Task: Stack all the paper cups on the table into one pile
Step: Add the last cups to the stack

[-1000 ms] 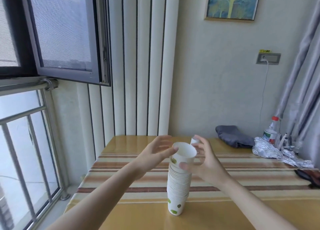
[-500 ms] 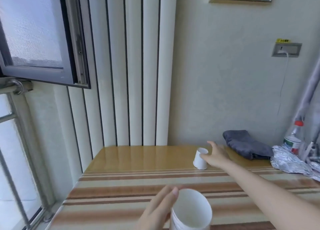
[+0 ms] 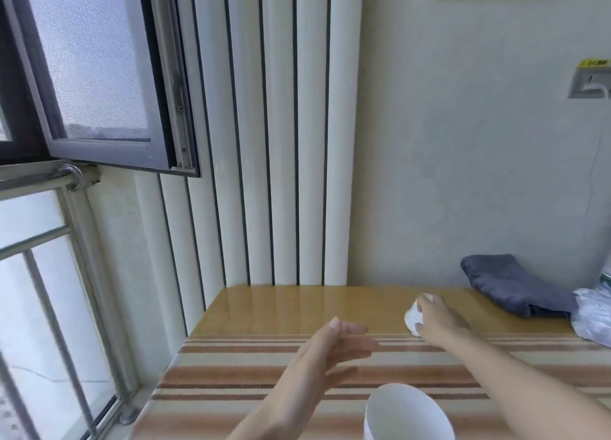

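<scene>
The top of the white paper cup stack (image 3: 408, 413) shows at the bottom edge, its open mouth facing up; the rest of the stack is out of frame. A single white paper cup (image 3: 413, 317) stands at the far side of the table (image 3: 297, 307), and my right hand (image 3: 436, 320) is wrapped around it. My left hand (image 3: 330, 350) hovers flat with fingers apart, just left of and above the stack, holding nothing.
A folded dark grey cloth (image 3: 509, 284) lies at the back right, with crumpled foil (image 3: 595, 317) beside it at the right edge. A striped cloth (image 3: 231, 380) covers the near table. The wall, white vertical panels and an open window (image 3: 99, 75) bound the far and left sides.
My right hand left the stack, reached to the far cup and has closed around it. My left hand let go of the stack and lifted beside it. The view tilted up.
</scene>
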Available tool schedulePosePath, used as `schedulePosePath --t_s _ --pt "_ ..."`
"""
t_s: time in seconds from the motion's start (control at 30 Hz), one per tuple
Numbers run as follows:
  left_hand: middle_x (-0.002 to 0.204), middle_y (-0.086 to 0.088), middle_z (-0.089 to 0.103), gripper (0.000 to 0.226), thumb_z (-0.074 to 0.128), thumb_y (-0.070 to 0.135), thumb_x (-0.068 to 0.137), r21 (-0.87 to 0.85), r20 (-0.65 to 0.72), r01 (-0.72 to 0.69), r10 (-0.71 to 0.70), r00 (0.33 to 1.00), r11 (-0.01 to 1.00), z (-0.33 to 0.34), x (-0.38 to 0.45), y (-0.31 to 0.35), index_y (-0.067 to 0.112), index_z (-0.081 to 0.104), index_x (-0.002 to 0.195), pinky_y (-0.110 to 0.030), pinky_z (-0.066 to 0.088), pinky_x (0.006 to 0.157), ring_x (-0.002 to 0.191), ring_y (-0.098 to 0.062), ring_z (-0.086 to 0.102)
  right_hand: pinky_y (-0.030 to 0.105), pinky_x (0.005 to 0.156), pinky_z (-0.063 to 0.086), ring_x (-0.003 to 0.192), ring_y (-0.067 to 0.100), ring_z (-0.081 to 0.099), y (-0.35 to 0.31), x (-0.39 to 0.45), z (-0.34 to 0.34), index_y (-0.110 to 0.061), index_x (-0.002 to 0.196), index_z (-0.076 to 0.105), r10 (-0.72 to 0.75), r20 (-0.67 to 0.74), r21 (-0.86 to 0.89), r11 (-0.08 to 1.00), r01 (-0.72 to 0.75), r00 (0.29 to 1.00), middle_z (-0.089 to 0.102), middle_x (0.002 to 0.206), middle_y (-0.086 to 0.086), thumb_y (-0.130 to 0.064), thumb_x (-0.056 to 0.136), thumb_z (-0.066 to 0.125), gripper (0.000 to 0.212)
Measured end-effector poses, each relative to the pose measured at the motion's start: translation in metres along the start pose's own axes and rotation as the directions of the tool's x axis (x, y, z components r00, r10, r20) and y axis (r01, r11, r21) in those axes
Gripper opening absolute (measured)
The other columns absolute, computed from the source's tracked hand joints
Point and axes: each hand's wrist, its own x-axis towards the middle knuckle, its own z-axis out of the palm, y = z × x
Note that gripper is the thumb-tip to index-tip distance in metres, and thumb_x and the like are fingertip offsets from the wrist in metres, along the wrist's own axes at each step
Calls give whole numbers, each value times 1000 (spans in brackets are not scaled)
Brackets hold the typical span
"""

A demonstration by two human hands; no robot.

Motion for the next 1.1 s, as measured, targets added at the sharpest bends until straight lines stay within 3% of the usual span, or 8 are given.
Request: schedulePosePath --t_s 0.17,0.27,0.37,0.57,0.83,0.9,0.97,1.1 --pt "113 -6 74 57 36 55 86 60 -35 -22 24 999 998 6 -32 18 14 64 115 -43 46 105 112 -17 66 30 87 48 111 24 59 13 -35 -5 -19 120 53 -70 30 -7 998 70 997 51 133 3 -31 91 53 32" --pt "113 -3 74 58 37 60 92 82 -52 -25 29 998 996 3 -35 26 15 63 117 -42 45 107 113 -15 66 31 77 46 105 22 56 18 -46 -5 -24 98 51 -72 -136 16 997 75 988 52 122 0 -36 88 54 16" --pt "116 -1 73 54 31 54 98 108 -71 -1 9 997 994 2 -31 24 16 61 121 -41 44 108 115 -13 65 35 85 47 114 26 50 24 -50 -9 -25 115 48 22 -267 -27 999 -30 963 44 124 4 -48 84 57 40" --pt "116 0 74 51 30 52 98 120 -86 78 -67 994 990 -2 24 16 17 61 121 -43 42 110 116 -14 64 46 103 35 133 34 33 42 -14 7 -35 148 16 208 -1 -19 978 -208 978 21 152 7 -62 83 49 77" --pt "115 -1 74 51 31 52 99 140 -109 115 -100 989 983 -9 76 16 18 62 120 -43 43 109 116 -14 63 46 99 40 129 32 33 69 15 19 -23 134 41 288 -55 -22 957 -290 956 33 140 5 -37 85 59 53" --pt "115 -2 73 49 32 51 99 129 -115 117 -102 988 985 -7 79 18 17 62 120 -43 44 108 116 -15 63 41 99 39 127 32 36 68 16 16 -22 131 45 248 -33 44 968 -246 968 37 135 6 -34 78 65 58" --pt "115 -3 73 47 35 50 99 101 -128 112 -98 987 989 -3 76 23 17 64 117 -43 45 107 116 -17 63 34 97 38 126 32 43 53 5 1 -22 133 47 242 -14 271 935 -229 970 44 137 9 -38 74 67 65" --pt "122 -5 67 36 42 45 98 95 -175 99 -81 981 991 11 58 40 21 63 113 -44 45 107 117 -19 60 33 80 46 110 27 58 -7 -38 -47 -20 119 59 44 34 814 579 -53 998 60 128 9 -28 78 63 43"
